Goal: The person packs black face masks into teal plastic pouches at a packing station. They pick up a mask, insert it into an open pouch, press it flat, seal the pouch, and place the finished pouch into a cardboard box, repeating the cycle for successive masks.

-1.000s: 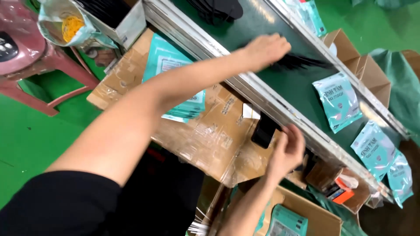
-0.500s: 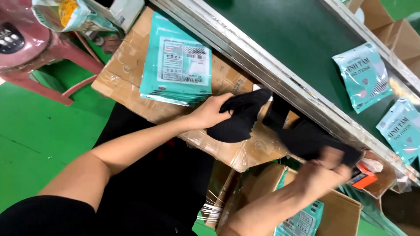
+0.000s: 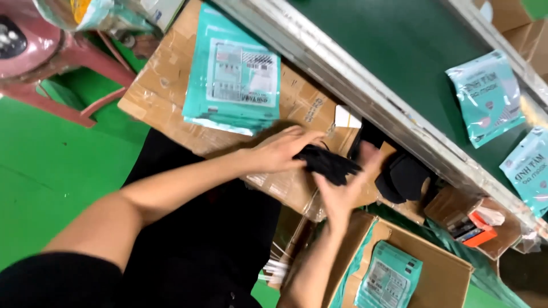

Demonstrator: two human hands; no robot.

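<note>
**Both hands on a bundle of black masks beside the conveyor**

Head view: your left hand [image 3: 282,151] and your right hand [image 3: 342,191] meet on a small bundle of black masks [image 3: 328,163]. The left hand's fingers are curled over the bundle's near end, gripping it from above. The right hand is under and behind the bundle, palm up with the fingers half spread, pressing it from the other side. So the bundle is squeezed between your two hands. Motion blur hides the exact fingertip contact.

Take the flattened cardboard surface [image 3: 165,97] as your landmark. The bundle sits just above the cardboard's right-hand end, close to the metal edge of the green conveyor belt [image 3: 411,51]. A stack of teal printed pouches [image 3: 234,85] lies flat on the cardboard, well to the left of your hands. A second clump of black masks [image 3: 405,178] rests just past the cardboard's right end, tucked under the belt's rail.

Below the cardboard's right end, an open carton [image 3: 445,274] holds one teal pouch [image 3: 389,280]. More teal pouches [image 3: 488,97] lie on the belt, far beyond the cardboard. Off the cardboard's left end stands a pink plastic stool [image 3: 40,63] on the green floor [image 3: 45,188].
</note>
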